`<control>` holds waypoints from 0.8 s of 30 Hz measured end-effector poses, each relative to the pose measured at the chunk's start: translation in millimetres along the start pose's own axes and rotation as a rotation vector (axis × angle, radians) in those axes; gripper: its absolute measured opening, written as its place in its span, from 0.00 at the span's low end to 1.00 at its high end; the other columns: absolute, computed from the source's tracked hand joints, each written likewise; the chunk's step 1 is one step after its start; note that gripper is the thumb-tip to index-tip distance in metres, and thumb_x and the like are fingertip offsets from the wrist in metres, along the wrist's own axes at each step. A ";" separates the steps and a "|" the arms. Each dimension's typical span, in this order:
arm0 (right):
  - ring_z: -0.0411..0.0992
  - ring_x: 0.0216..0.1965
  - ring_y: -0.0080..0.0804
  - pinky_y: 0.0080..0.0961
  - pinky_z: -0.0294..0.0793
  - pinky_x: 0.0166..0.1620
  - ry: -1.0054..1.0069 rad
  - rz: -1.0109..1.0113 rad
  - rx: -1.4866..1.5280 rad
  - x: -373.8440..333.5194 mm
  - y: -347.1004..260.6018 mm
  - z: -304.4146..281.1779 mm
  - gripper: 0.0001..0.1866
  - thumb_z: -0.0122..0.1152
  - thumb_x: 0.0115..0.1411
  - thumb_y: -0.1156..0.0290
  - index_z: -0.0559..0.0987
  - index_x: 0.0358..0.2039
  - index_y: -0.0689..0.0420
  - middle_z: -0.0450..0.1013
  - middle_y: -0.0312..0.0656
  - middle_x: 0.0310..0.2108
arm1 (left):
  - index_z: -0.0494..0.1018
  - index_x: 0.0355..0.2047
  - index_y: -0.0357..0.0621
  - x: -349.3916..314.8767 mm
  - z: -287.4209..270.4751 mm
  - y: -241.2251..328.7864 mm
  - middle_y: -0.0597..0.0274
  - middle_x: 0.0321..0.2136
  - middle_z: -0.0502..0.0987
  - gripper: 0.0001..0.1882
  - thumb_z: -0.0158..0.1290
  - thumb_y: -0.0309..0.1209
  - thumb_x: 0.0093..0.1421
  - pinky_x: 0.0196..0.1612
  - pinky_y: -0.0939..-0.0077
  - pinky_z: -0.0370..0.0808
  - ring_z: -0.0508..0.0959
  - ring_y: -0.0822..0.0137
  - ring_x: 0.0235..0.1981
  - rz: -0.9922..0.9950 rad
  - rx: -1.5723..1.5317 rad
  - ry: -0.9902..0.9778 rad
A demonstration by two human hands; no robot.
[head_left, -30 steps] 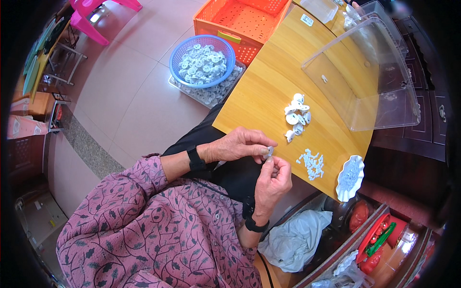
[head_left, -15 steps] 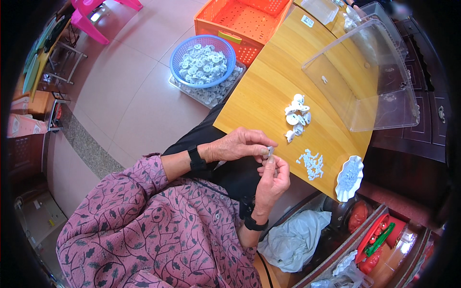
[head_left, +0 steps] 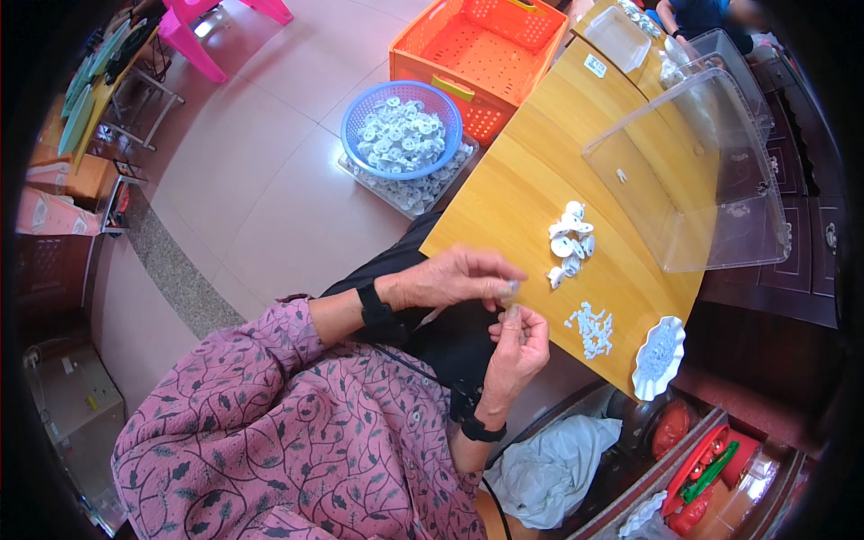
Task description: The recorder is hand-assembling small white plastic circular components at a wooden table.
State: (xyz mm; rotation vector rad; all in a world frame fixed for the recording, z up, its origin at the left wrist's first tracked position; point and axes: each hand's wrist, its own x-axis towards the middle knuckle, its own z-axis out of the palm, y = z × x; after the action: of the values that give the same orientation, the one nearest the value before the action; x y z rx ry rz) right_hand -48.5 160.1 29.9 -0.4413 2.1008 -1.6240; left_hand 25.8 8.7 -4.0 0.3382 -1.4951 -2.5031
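My left hand (head_left: 450, 277) and my right hand (head_left: 519, 349) meet over my lap, beside the near edge of the wooden table (head_left: 504, 171). Between their fingertips is a small whitish plastic part (head_left: 511, 290), slightly blurred. Thumb and forefinger of my left hand pinch its upper end, while my right thumb and fingers close on it from below. Nearby on the table lies a heap of white round plastic pieces (head_left: 564, 246). Closer to me are several tiny white pegs (head_left: 591, 331) and a scalloped white dish (head_left: 640, 389) of small translucent bits.
A clear plastic bin (head_left: 693, 216) lies tipped at the table's right. On the floor, a blue colander (head_left: 353, 139) full of white parts rests on a filled tray (head_left: 409, 202), next to an orange crate (head_left: 481, 85). Another person's arm (head_left: 668, 16) shows at the far end.
The view has shifted, so the table and floor things sit slightly lower and further right. My left fingers are blurred by motion at the part. More of the other person shows.
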 end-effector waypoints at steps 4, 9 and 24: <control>0.72 0.25 0.19 0.17 0.72 0.30 0.036 -0.011 -0.020 1.1 7.8 -2.5 0.08 0.61 0.66 0.71 0.76 0.37 0.64 0.75 0.37 0.26 | 0.75 0.53 0.35 -1.4 -30.0 26.5 0.61 0.39 0.80 0.16 0.54 0.29 0.68 0.40 0.78 0.80 0.80 0.75 0.34 0.116 0.055 0.294; 0.72 0.25 0.19 0.15 0.72 0.30 0.099 -0.048 -0.115 -0.1 22.0 -17.4 0.09 0.60 0.66 0.69 0.76 0.37 0.63 0.76 0.38 0.29 | 0.73 0.54 0.32 8.4 -108.9 42.4 0.56 0.38 0.80 0.21 0.55 0.35 0.68 0.39 0.76 0.81 0.81 0.70 0.33 0.243 0.037 0.676; 0.75 0.33 0.45 0.34 0.76 0.36 0.389 -0.315 -0.604 10.3 37.1 -51.5 0.03 0.60 0.63 0.79 0.77 0.37 0.64 0.71 0.49 0.32 | 0.79 0.41 0.33 18.4 -33.2 39.5 0.61 0.30 0.80 0.10 0.59 0.29 0.62 0.35 0.75 0.77 0.78 0.72 0.30 0.327 0.672 0.574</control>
State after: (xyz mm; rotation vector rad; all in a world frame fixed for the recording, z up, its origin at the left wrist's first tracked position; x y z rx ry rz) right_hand -83.8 206.9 3.2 -0.7218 2.9512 -1.2677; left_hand 20.5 -42.8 14.0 0.7598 -1.8732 -1.4236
